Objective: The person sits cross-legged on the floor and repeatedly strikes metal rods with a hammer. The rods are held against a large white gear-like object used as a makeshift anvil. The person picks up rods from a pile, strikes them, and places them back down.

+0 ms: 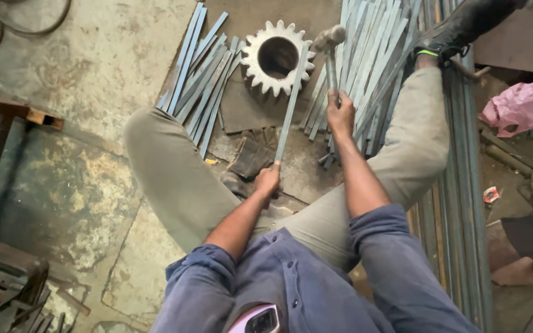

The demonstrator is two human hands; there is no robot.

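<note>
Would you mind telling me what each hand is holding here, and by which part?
The left hand grips a flat metal strip by its near end. The right hand holds a hammer by the lower part of its handle.

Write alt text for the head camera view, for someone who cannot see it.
Seen from above, a seated person's left hand holds a long flat grey metal strip across a large toothed steel gear, while the right hand grips a steel-headed hammer raised over it. Piles of similar grey strips lie on the stained concrete floor.
</note>
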